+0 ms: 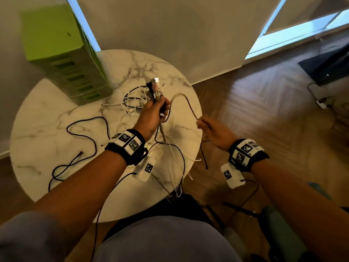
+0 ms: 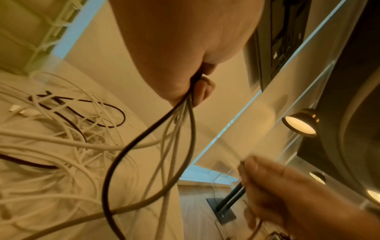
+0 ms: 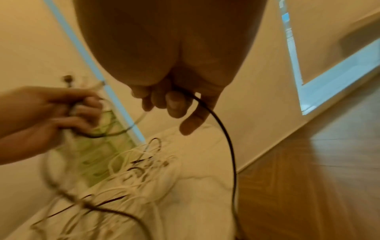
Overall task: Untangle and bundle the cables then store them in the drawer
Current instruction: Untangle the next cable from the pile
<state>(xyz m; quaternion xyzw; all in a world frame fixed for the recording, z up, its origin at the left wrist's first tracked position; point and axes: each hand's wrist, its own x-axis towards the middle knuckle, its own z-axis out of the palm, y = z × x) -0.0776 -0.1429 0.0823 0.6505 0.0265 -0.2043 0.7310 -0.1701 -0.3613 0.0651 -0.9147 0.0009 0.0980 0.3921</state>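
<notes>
My left hand (image 1: pixel 156 110) is raised above the round marble table (image 1: pixel 47 120) and grips a bunch of cable ends (image 1: pixel 155 87), plugs pointing up. From the left wrist view, black and grey cables (image 2: pixel 164 138) hang from that fist. My right hand (image 1: pixel 207 125), out past the table's right edge, pinches one black cable (image 1: pixel 188 104) that arcs up toward the left hand; its tail (image 3: pixel 230 154) hangs below. A tangle of white and black cables (image 1: pixel 134 103) lies on the table. The green drawer unit (image 1: pixel 71 59) stands at the back left.
A long black cable (image 1: pixel 85 137) snakes over the table's left half. Several cable ends droop over the front edge (image 1: pixel 177 186). Wooden floor (image 1: pixel 264 110) lies to the right, with a dark stand (image 1: pixel 328 65) and a power strip (image 1: pixel 324 103) far right.
</notes>
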